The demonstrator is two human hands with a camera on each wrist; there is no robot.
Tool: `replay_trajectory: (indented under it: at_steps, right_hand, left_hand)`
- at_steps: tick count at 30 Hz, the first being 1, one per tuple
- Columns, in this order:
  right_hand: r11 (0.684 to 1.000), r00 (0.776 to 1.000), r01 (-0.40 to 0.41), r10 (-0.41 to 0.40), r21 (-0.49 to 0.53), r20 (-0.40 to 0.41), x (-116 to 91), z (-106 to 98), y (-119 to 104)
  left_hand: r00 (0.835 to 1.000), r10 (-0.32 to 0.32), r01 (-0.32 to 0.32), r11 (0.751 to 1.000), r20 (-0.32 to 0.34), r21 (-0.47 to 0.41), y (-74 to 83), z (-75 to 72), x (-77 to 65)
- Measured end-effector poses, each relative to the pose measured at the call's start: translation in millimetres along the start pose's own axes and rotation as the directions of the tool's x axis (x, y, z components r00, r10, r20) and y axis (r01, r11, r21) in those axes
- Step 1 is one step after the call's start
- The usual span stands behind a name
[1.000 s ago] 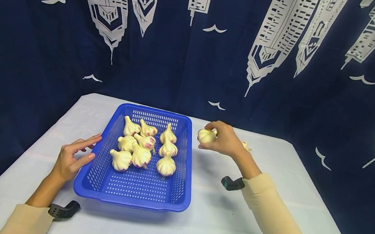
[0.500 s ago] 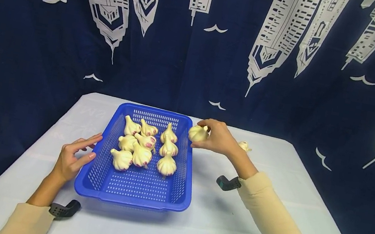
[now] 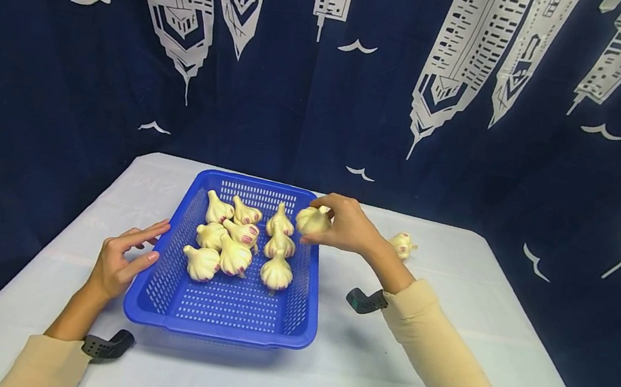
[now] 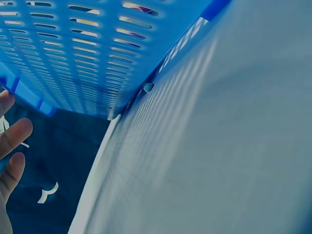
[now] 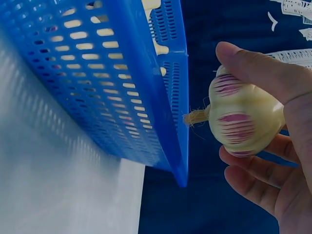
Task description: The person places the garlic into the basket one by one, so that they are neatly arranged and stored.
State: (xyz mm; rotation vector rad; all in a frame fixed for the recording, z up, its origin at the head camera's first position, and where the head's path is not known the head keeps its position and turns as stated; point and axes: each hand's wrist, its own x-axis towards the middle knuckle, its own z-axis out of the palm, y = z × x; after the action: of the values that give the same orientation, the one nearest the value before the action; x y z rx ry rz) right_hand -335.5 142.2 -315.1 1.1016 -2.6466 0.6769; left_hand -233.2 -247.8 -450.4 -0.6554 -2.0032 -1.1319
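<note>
My right hand [image 3: 347, 224] grips a garlic bulb [image 3: 313, 221] between thumb and fingers, over the right rim of a blue plastic basket [image 3: 219, 331]. In the right wrist view that garlic bulb [image 5: 246, 114] shows purple streaks, and its root tuft points toward the basket wall [image 5: 146, 97]. Several more garlic bulbs lie inside the basket, among them one at the front right [image 3: 276, 273] and one at the front left [image 3: 201, 264]. With fingers spread, my left hand [image 3: 120, 261] touches the basket's left rim. Its fingertips [image 4: 17, 131] show at the edge of the left wrist view.
Another garlic bulb [image 3: 402, 244] lies on the white table [image 3: 379, 369], right of the basket and behind my right forearm. A dark blue curtain [image 3: 301, 103] with white building prints hangs behind the table.
My right hand has moved left with the garlic bulb, from beside the basket to over its right rim. The bulb on the table shows more fully now. My left hand stays put.
</note>
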Motion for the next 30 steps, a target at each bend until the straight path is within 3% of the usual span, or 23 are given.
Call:
replay_trajectory:
  at_steps: [12, 20, 30]
  right_hand:
    - [0.998, 0.998, 0.055, -0.056, 0.030, 0.020, 8, 7, -10]
    - [0.993, 0.993, 0.112, -0.113, 0.023, 0.041, 17, 10, -17]
    - [0.984, 0.977, 0.172, -0.177, 0.053, 0.123, 30, 11, -37]
  left_hand:
    - [0.999, -0.011, 0.011, 1.000, -0.052, -0.004, -4.1, 4.7, -2.4]
    - [1.000, 0.003, -0.003, 1.000, -0.012, -0.007, -1.6, 1.3, -0.8]
    - [1.000, 0.002, -0.002, 1.000, -0.020, -0.003, -0.6, 1.0, 0.3]
